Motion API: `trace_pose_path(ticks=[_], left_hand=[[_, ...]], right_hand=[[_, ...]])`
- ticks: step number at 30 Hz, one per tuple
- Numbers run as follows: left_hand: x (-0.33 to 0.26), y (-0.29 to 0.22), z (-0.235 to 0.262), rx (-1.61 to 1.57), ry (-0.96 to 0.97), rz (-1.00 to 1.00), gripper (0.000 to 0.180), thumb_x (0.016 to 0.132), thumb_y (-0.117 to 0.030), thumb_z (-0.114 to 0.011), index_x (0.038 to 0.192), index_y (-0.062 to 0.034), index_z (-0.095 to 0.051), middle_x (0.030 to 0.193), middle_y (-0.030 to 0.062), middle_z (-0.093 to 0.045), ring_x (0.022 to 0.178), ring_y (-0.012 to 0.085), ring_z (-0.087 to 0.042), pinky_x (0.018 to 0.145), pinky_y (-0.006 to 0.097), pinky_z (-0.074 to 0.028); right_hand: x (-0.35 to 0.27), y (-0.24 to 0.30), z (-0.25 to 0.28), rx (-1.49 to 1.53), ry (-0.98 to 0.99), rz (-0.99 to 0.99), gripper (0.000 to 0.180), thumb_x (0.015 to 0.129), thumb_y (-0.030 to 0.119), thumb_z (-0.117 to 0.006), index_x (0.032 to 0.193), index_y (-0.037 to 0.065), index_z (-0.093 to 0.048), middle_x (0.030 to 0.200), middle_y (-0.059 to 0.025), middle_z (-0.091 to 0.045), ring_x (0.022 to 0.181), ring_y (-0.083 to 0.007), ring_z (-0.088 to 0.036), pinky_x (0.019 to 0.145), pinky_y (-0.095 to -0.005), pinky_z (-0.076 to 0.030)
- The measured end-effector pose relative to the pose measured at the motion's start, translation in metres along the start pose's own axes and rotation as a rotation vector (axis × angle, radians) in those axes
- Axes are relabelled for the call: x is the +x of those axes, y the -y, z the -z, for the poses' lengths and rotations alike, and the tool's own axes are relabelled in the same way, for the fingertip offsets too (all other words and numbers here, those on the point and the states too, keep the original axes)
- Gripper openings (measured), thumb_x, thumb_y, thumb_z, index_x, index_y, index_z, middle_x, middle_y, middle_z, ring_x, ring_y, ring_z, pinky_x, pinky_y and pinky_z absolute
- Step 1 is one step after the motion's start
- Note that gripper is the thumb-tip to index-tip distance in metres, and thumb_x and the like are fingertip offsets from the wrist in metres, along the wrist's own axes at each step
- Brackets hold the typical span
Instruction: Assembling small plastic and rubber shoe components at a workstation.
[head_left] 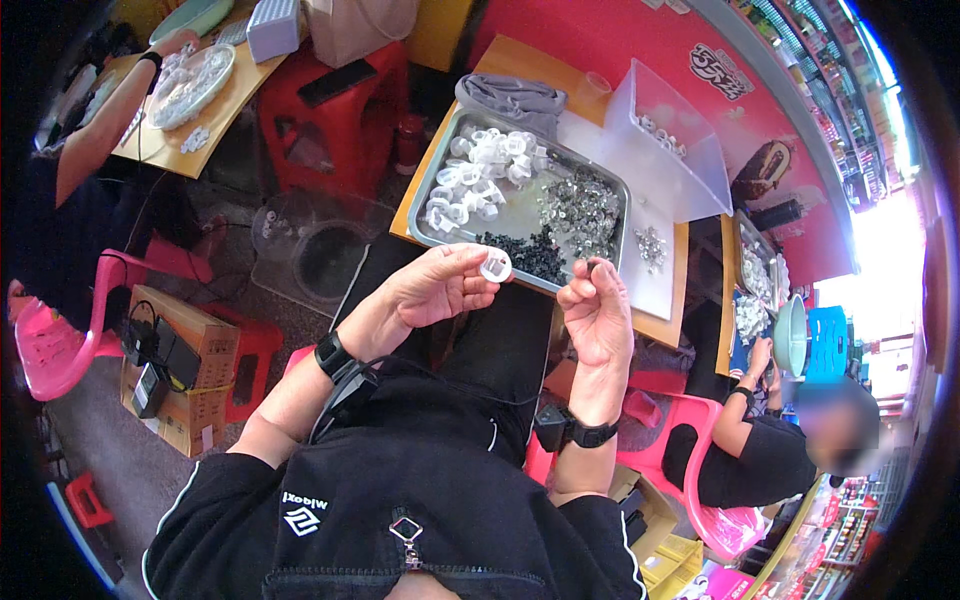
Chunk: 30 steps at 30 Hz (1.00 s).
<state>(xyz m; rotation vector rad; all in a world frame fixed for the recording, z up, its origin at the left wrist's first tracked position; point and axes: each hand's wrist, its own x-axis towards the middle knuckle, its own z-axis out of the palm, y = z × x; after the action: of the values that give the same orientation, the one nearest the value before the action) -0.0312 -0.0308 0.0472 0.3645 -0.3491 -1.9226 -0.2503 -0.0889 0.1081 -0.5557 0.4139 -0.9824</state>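
Clock directions are taken from the centre of the metal tray (517,208), with 12 at the top of the view.

The tray rests on a wooden table (525,66) and holds three separate kinds of part. White plastic parts (478,172) are heaped at 10 o'clock. Small clear or shiny pieces (582,215) lie between 3 and 4. Small black pieces (532,256) are gathered at 6, against the near wall.

The left hand (437,287) is at 7 to 8 o'clock. Its thumb and forefinger are closed on one round white part (495,265), which is held up over the near rim; the remaining fingers are curled. The right hand (598,308) is at 5, with fingertips bunched near the rim. Whether they grip a small piece cannot be told.

At 2 o'clock stands a clear plastic bin (692,185) containing some small white parts. A small clear cup (595,86) is at 1; its contents cannot be made out. A grey cloth (512,98) lies at 12, just beside the tray. At 4, loose small pieces (651,249) lie on a white sheet (648,292).

Farther off, between 9 and 10, an oval plate (165,124) on another table bears white parts. Between 3 and 4, a second tray (748,232) also bears white parts, with a pale green basin (791,338) at 4, near a seated co-worker (752,452).
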Motion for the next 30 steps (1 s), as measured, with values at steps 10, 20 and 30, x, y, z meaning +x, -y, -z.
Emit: trace_pose_path(ticks=[10,20,30], left_hand=[[0.019,-0.005,-0.008,0.067,-0.045,0.106,0.032,0.087,-0.030,-0.063,0.107,-0.0047,-0.058,0.096,0.0083,-0.065,0.079,0.0135,-0.064,0.074,0.030,-0.054],[0.041,-0.024,-0.027,0.080,-0.016,0.181,0.023,0.089,-0.021,-0.061,0.104,-0.0037,-0.059,0.097,0.0083,-0.066,0.085,0.0183,-0.067,0.074,0.030,-0.056],[0.040,0.003,-0.025,0.015,-0.131,0.104,0.028,0.088,-0.025,-0.062,0.106,-0.0047,-0.058,0.096,0.0052,-0.064,0.086,0.0176,-0.065,0.063,0.024,-0.053]], right_hand=[[0.020,-0.005,0.010,0.072,-0.125,-0.002,0.021,0.087,0.007,-0.061,0.106,-0.002,-0.061,0.092,-0.0107,-0.063,0.073,-0.0129,-0.057,0.067,-0.0253,-0.049],[0.025,0.004,0.015,-0.050,-0.173,0.050,0.011,0.087,0.005,-0.061,0.097,0.000,-0.063,0.087,-0.0133,-0.065,0.066,-0.0145,-0.060,0.062,-0.0259,-0.049],[0.021,-0.001,0.017,0.020,-0.104,0.050,0.011,0.086,0.007,-0.063,0.095,0.000,-0.063,0.087,-0.0132,-0.065,0.067,-0.0144,-0.059,0.061,-0.0249,-0.048]])
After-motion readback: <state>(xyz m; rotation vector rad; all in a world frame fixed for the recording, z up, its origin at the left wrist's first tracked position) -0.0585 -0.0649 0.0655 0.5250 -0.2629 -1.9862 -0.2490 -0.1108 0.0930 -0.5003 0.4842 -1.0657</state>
